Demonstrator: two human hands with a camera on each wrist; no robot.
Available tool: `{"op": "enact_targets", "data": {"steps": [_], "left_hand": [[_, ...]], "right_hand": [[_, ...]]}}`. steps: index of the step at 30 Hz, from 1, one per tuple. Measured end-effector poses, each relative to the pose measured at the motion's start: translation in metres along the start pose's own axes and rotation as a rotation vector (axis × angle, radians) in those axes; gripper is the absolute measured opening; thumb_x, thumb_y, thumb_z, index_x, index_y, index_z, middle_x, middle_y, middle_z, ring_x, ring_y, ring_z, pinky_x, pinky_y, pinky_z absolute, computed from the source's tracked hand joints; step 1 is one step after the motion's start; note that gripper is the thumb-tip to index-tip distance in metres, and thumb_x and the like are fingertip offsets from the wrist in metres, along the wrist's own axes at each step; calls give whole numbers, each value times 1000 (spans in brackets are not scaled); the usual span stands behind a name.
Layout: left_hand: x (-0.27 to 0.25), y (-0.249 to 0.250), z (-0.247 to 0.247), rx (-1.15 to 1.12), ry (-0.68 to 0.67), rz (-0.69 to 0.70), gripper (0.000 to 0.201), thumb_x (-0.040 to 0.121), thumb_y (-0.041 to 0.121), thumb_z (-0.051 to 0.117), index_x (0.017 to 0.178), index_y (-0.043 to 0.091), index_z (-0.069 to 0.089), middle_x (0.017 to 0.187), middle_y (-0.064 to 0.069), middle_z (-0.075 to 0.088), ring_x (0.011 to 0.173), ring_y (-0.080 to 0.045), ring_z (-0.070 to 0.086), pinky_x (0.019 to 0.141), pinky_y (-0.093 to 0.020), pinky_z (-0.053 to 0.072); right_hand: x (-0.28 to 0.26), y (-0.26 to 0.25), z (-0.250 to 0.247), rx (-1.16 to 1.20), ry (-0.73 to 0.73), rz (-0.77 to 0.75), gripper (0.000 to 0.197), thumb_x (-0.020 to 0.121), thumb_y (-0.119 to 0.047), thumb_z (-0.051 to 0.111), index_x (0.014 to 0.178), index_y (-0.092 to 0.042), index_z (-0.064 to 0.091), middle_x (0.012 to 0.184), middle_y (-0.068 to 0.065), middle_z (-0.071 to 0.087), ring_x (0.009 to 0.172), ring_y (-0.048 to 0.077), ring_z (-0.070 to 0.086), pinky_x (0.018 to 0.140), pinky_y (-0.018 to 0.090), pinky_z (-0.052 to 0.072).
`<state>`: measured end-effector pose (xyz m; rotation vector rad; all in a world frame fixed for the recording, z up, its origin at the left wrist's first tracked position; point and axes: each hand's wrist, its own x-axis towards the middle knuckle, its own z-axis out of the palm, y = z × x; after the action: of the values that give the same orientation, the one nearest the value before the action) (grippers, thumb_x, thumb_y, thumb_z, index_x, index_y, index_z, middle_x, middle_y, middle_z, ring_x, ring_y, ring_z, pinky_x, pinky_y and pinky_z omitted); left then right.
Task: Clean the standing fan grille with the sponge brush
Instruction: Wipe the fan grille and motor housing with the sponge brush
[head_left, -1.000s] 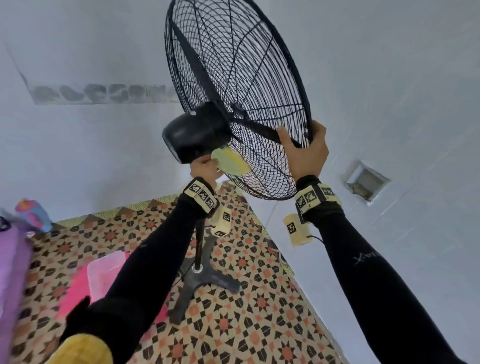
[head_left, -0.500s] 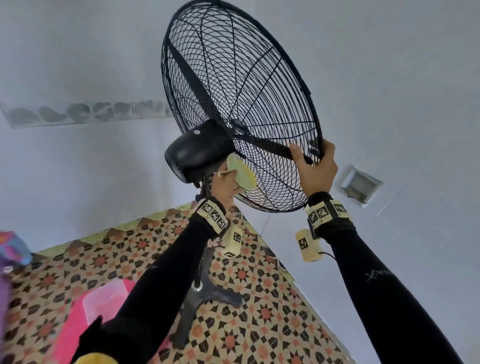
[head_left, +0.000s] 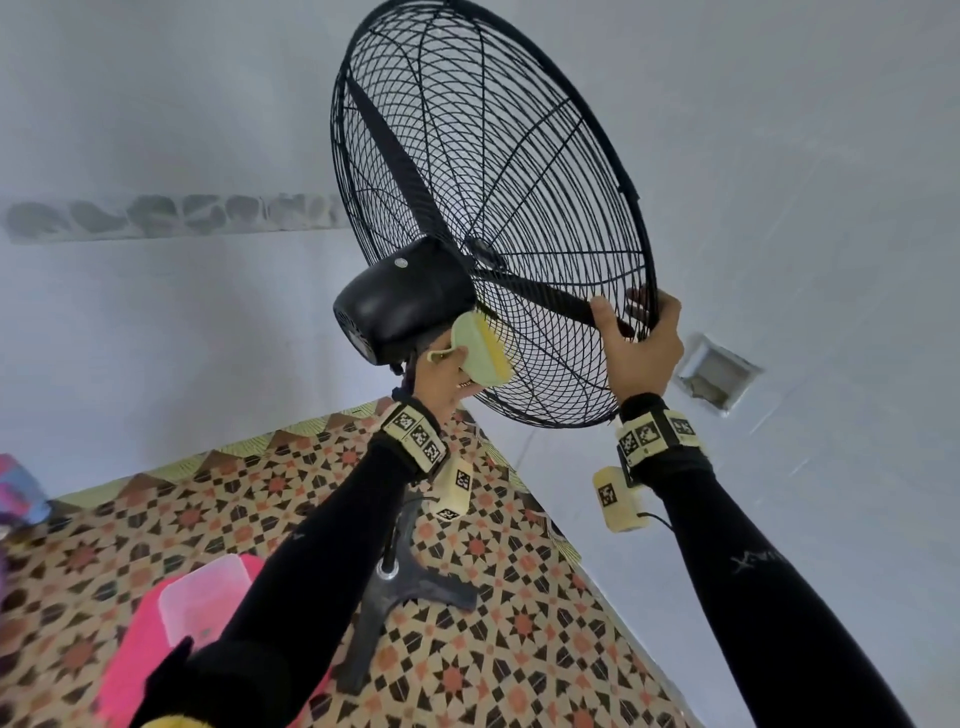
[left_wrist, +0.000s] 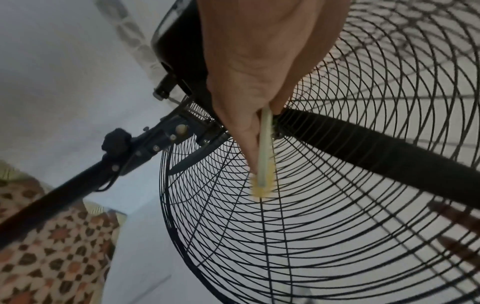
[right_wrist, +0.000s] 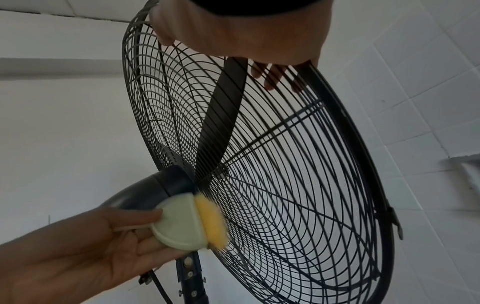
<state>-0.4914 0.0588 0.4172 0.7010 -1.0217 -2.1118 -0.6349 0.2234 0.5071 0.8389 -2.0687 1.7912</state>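
Observation:
The black wire fan grille (head_left: 519, 171) (left_wrist: 337, 205) (right_wrist: 298, 164) tilts above me on its stand, with the black motor housing (head_left: 400, 296) (right_wrist: 155, 189) at its back. My left hand (head_left: 441, 374) (left_wrist: 246, 61) (right_wrist: 78, 246) grips the sponge brush (head_left: 480, 348) (right_wrist: 182, 222), a pale green half-round body with a yellow sponge edge (left_wrist: 262, 185). The sponge lies against the rear grille wires just under the motor housing. My right hand (head_left: 641, 338) (right_wrist: 233, 30) grips the grille's lower right rim, fingers curled through to the front.
The fan's pole (left_wrist: 52, 195) and grey cross base (head_left: 410, 592) stand on a patterned floor mat (head_left: 519, 649). A pink tub with a clear box (head_left: 202, 597) sits at the lower left. Tiled walls (head_left: 805, 156) close in behind, with a recessed opening (head_left: 714, 376) at right.
My left hand has slid the sponge brush up the rear grille toward the motor housing. The view tilted upward, showing more of the grille. My right hand keeps its hold on the rim.

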Motion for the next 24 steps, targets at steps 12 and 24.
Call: {"op": "enact_targets", "data": {"steps": [12,24], "left_hand": [[2,-11,-6,-111,70,-107,31,107,6,52,136,15,54,142,-21,57,116,-38,62,90,-55,59],[-2,-14,2,-176,-11,-77,36,106,4,52,140,16,54,144,-21,56,112,-35,65,78,-50,64]], "right_hand": [[-1,-1,3,14,14,-12,78,74,-74,73,127,-21,54,116,-7,69,109,8,65,98,35,54],[0,-3,4,37,14,-12,73,76,-68,76,127,-20,55,117,-7,68,110,8,64,96,25,53]]}}
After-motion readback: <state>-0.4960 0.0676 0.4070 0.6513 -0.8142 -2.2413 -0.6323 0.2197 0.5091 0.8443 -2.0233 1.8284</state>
